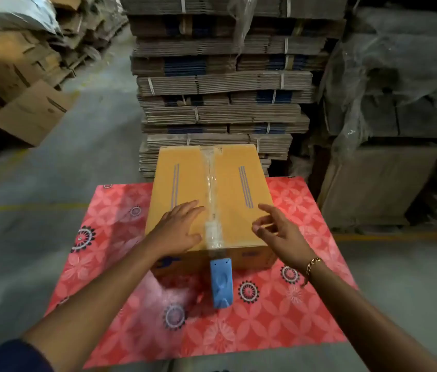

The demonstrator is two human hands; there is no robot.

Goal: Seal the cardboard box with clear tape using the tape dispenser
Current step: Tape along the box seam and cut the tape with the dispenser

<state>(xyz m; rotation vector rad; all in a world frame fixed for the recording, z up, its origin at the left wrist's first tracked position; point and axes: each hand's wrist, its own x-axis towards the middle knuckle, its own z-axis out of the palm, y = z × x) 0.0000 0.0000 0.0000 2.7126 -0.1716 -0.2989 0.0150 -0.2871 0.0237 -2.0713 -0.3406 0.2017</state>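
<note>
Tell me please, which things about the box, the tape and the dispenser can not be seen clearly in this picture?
All from the head view:
- Cardboard box: contents hidden by its closed flaps; far side out of sight.
- Clear tape: whether it is cut from the blue tape dispenser is unclear; glare and blur.
- Print on the box front: partly covered by the left hand.
- Right hand: blurred; contact with the box unclear.

We note two bare forearms. The right wrist wears a gold chain bracelet with chunky links. A dark navy sleeve covers the left upper arm. No gloves, no rings seen.
</note>
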